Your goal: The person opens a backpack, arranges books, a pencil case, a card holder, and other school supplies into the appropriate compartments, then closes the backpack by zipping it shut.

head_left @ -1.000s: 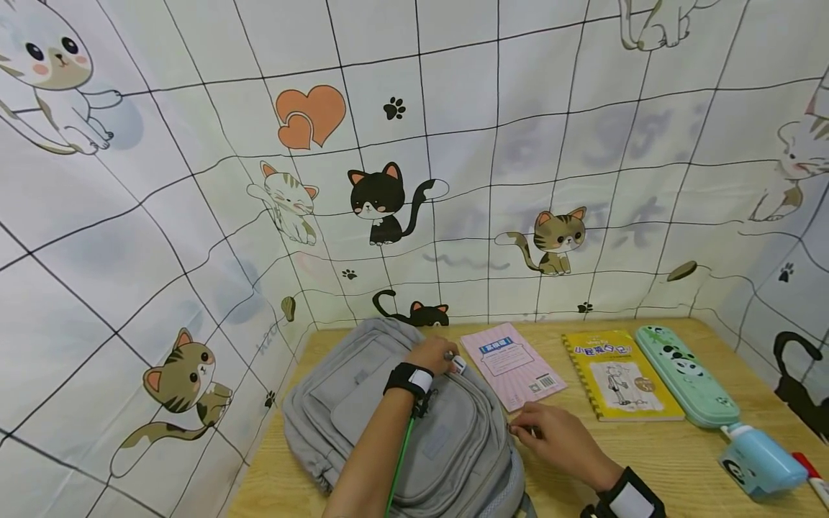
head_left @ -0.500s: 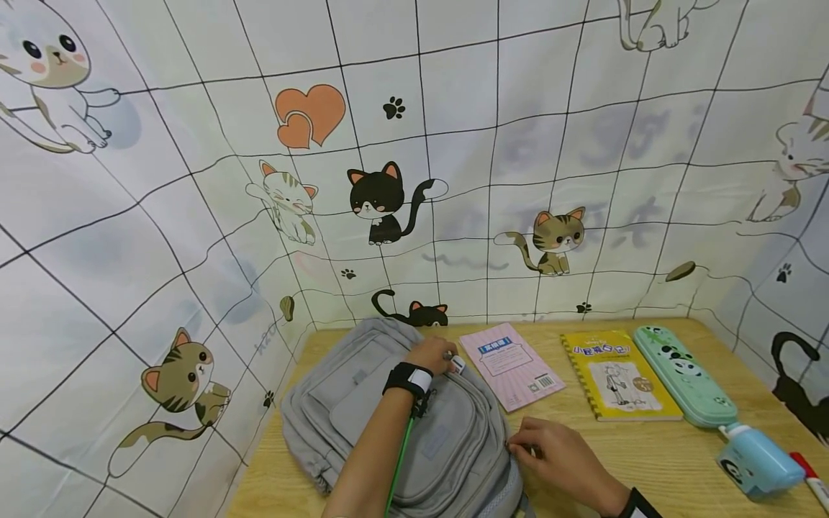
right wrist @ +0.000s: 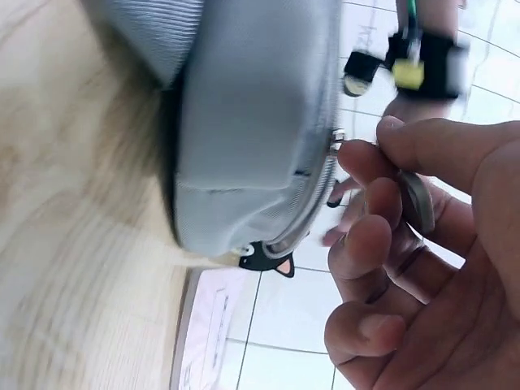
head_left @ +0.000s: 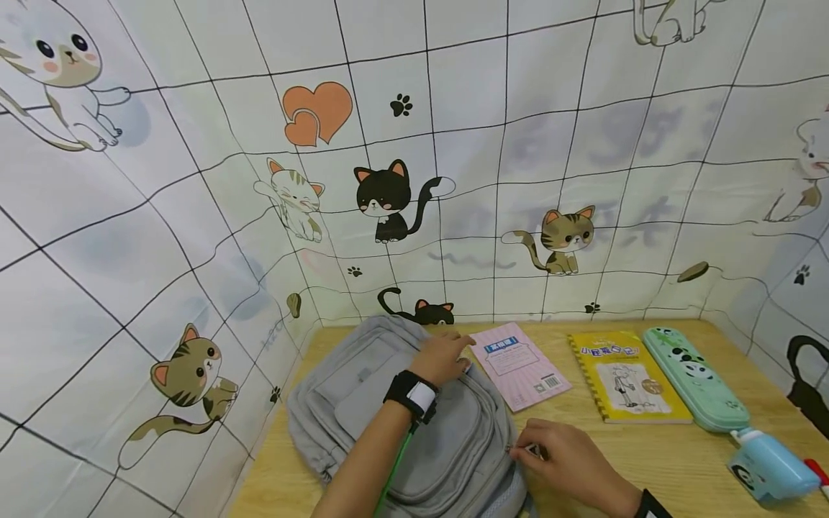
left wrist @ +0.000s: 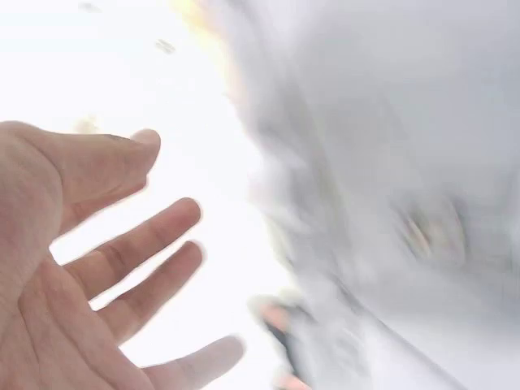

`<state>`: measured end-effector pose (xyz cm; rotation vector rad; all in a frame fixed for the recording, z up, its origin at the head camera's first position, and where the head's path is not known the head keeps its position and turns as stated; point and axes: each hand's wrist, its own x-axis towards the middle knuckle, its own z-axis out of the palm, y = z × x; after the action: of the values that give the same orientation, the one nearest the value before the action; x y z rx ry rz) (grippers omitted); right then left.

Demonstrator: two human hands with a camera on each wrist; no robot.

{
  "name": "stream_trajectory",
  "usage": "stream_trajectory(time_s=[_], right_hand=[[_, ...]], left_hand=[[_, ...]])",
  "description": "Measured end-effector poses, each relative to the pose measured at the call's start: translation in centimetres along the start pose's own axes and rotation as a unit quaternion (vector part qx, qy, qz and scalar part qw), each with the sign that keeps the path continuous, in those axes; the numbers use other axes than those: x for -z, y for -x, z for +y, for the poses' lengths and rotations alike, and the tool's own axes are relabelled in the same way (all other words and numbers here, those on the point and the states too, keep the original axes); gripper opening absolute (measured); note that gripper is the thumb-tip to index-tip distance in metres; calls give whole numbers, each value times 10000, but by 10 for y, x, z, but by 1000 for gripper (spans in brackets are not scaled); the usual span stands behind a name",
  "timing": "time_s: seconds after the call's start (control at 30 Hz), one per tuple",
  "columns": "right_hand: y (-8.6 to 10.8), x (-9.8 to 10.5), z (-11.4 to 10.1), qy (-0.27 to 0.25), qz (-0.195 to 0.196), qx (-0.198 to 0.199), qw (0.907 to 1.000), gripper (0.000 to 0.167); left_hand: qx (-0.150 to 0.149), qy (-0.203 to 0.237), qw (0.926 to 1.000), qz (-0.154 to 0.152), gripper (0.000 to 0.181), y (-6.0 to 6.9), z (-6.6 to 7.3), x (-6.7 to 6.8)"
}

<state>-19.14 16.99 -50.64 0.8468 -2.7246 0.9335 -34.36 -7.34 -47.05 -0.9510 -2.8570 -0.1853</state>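
A grey backpack (head_left: pixel 363 403) lies on the wooden table. Over its upper part is the left hand (head_left: pixel 440 357), and in the left wrist view that hand (left wrist: pixel 122 276) has its fingers spread, holding nothing. At the bag's right side the right hand (head_left: pixel 563 457) pinches a zipper pull between thumb and index finger. The right wrist view shows the right hand (right wrist: pixel 431 236) with the grey pull tab (right wrist: pixel 418 201) at its curled fingers, beside the zipper of the backpack (right wrist: pixel 244 106).
Right of the bag lie a pink booklet (head_left: pixel 518 367), a yellow spiral notebook (head_left: pixel 624 381) and a green panda case (head_left: pixel 696 378). A blue bottle (head_left: pixel 771 464) and a red marker (head_left: pixel 816 471) are at the far right. Cat-patterned cloth (head_left: pixel 466 165) hangs behind the table (head_left: pixel 654 460).
The left hand has let go of the bag's top edge near the white tag, its fingers now extended. The right hand remains at the bag's side with its pinch. The head view has shifted slightly.
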Motion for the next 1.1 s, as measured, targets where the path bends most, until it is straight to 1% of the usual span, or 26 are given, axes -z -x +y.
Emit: stream_trajectory(time_s=[0.03,0.07,0.1,0.13,0.17,0.2,0.27,0.33,0.37,0.43,0.47,0.53,0.6,0.67,0.73,0.8,0.87,0.93,0.97,1.1], right_hand=[[0,2,1,-123,-14,-8,9999,7],[-1,5,2,-281,-38,-34,9996,7],[-1,7,4,-444,-64,-53,9990,7],[-2,8,6,-621,-93,-72,9980,7],[-3,10,8,-804,-124,-97,9966,7],[-4,11,10,-1008,-161,-114,9947,7],[-5,13,14,-1432,-246,-95,9893,7],[-5,14,16,-1826,-372,-31,9825,9],[-6,14,17,-1998,-448,3,9788,10],[-6,14,19,-2254,-601,20,9724,12],[-6,13,19,-2393,-690,-53,9685,15],[-8,13,22,-2551,-790,-299,9632,20],[-13,13,24,-2505,-751,-674,9628,28],[-21,11,26,-2286,-645,-1064,9655,35],[-29,7,27,-1893,-548,-1303,9717,38],[-36,2,26,-1513,-580,-1394,9769,38],[-41,-3,25,-1298,-676,-1370,9797,35],[-43,-9,23,-1210,-750,-1354,9805,31],[-44,-11,23,-1214,-764,-1360,9803,30],[-48,-14,22,-1419,-713,-1446,9767,29]], left_hand=[[-183,103,9997,89,30,7,10,6],[-361,293,9989,107,29,16,21,10],[-531,504,9973,81,28,24,31,13],[-691,747,9948,-12,27,33,41,14],[-845,950,9918,-104,26,41,50,13],[-972,1054,9895,-188,26,48,58,10],[-1127,1232,9854,-342,29,60,71,0],[-1234,1336,9827,-351,33,69,81,-13],[-1230,1363,9826,-288,33,72,84,-18],[-1230,1414,9823,-41,28,77,89,-27],[-1220,1440,9820,116,25,78,90,-31],[-1197,1467,9811,409,18,81,90,-35],[-1195,1547,9791,553,14,83,89,-35],[-1188,1651,9774,571,14,85,87,-33],[-1208,1723,9758,586,11,87,87,-30],[-1210,1785,9744,640,6,91,86,-28],[-1196,1833,9731,720,6,94,86,-27],[-1163,1802,9737,768,9,97,87,-26],[-1134,1818,9739,743,9,99,87,-25],[-1044,1763,9765,668,11,101,88,-19]])
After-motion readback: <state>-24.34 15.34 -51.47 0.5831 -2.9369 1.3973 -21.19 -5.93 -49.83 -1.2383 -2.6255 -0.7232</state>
